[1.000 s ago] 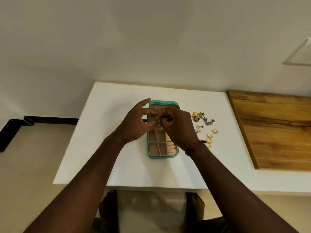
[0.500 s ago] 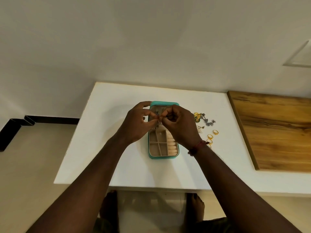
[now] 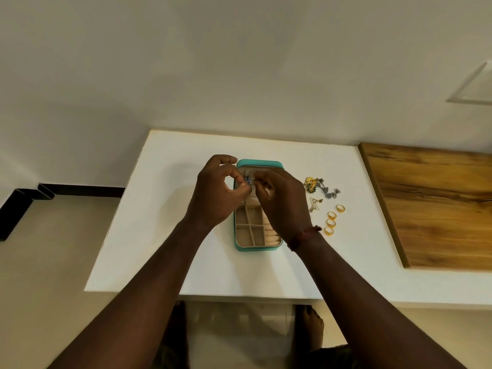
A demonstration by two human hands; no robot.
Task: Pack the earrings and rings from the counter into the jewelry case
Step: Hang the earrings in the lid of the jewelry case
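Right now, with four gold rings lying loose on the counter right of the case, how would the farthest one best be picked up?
Probably pinch the farthest gold ring across its band from above with the right hand; it lies apart from the other rings, leaving clear counter around it.

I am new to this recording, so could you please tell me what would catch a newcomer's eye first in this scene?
Both hands meet above the open teal jewelry case in the middle of the white counter: the left hand and right hand pinch a small silvery earring between their fingertips. To the right of the case lie four gold rings and, beyond them, a cluster of earrings. A wooden board fills the counter's right end.
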